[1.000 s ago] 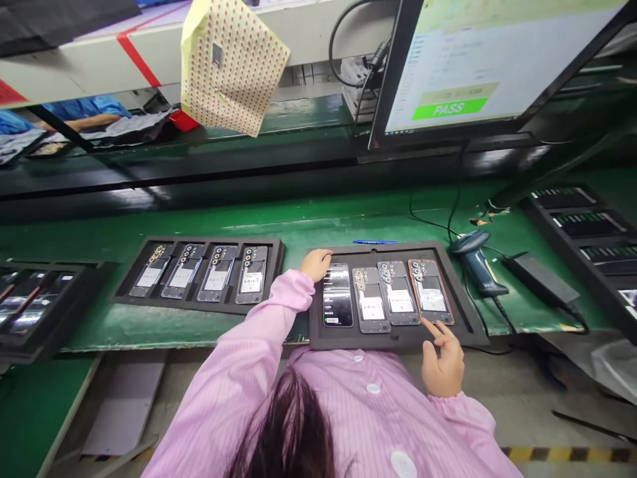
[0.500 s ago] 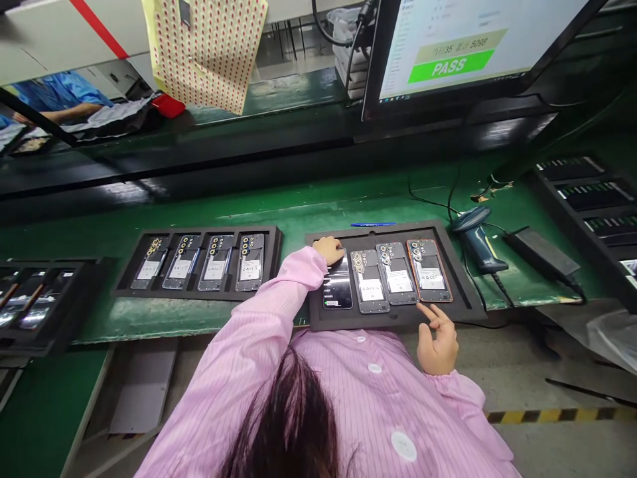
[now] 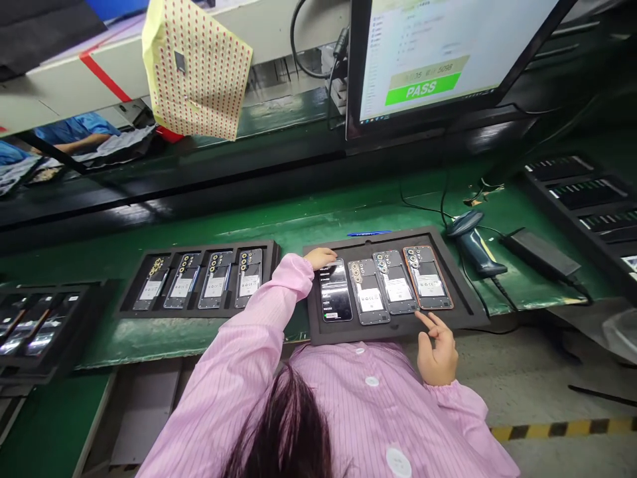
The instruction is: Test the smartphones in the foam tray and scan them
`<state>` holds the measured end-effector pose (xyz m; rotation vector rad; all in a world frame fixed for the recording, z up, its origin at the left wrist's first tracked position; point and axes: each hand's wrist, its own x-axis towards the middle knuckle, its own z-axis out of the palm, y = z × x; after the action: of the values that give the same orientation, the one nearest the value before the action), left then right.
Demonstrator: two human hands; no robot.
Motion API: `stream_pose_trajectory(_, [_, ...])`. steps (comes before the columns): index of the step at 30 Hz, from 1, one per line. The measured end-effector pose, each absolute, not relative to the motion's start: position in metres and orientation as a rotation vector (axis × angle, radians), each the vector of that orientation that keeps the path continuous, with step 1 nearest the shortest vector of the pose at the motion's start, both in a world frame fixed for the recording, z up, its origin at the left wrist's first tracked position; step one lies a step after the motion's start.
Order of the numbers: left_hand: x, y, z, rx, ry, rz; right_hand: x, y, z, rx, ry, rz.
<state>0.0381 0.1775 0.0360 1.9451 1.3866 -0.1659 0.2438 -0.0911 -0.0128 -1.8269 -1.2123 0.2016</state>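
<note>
Monitor (image 3: 438,56) shows PASS, any remaining checks unclear; left hand (image 3: 321,257) at ten o'clock on tray (image 3: 343,334), grip unclear; right hand (image 3: 438,352) at five, loosely open, empty.

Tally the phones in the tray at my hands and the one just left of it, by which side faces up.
Screen-up phone: 1
Back-up phones: 7 (3 beside it, 4 in the left-hand tray)
Total: 8
</note>
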Motion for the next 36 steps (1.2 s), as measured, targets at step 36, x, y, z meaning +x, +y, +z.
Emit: stream_pose_trajectory(36, [0.031,0.156,0.025,2.173,1.205,-0.131,0.246,-0.094,-0.002,-1.752,-1.209,0.281])
